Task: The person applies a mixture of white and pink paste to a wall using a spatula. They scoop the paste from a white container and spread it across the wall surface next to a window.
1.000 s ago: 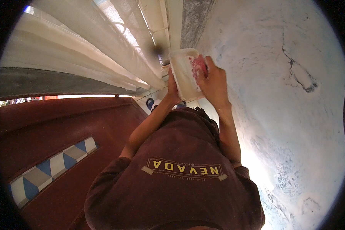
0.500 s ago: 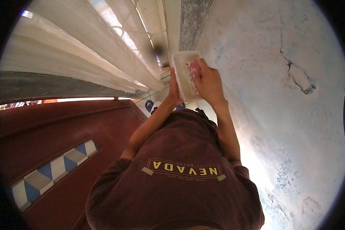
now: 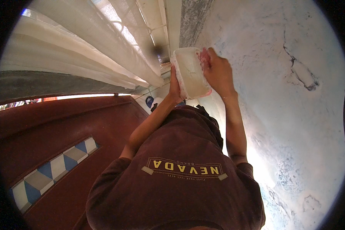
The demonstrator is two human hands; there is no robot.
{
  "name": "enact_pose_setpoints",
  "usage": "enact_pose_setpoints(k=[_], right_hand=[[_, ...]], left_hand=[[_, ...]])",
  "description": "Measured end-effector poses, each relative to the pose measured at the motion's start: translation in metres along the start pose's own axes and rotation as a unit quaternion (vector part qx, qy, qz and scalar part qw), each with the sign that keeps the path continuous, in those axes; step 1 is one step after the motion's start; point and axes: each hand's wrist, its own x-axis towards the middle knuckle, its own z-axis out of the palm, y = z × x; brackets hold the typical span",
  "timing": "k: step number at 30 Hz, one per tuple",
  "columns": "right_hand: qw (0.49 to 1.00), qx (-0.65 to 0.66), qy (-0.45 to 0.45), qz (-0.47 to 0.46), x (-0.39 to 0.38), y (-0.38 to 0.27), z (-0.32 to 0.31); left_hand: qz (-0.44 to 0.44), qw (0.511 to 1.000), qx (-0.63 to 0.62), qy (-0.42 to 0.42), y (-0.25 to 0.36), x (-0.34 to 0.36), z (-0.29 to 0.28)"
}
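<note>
Pale, blue-tinged wall (image 3: 264, 96) fills everything to the right of the container, a dark crack running down its plaster, while cream curtains (image 3: 76, 46) sweep in long folds to the container's left. Now to the middle of it all: that milky-white rectangular container (image 3: 189, 74) is up in the air, tilted, just beyond the front of the brown shirt (image 3: 172, 145). Left hand (image 3: 174, 87) has it, palm at the container's near left corner, fingers running nearly straight up its left side, barely curled. And across on the container's right, the right hand (image 3: 220, 73) is bent in tight, fingers and thumb closed round a pink wad (image 3: 204, 58), pressing it at the upper right rim; just what the wad is made of, I can't tell. A touch of pink shows at the container's lower right corner, too. Below and left of the container stretches a dark red panel (image 3: 65, 126) with a strip of blue, white and grey tiles (image 3: 57, 168), and a blue slipper (image 3: 149, 101) peeks out just below-left of it, on pale floor tiles (image 3: 157, 92).
</note>
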Motion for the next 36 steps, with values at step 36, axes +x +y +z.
enact_pose_setpoints(k=[36], right_hand=[[0.999, -0.017, 0.05, 0.01, -0.007, -0.02, 0.005]], left_hand=[[0.01, 0.996, -0.078, -0.029, -0.006, 0.0, -0.028]])
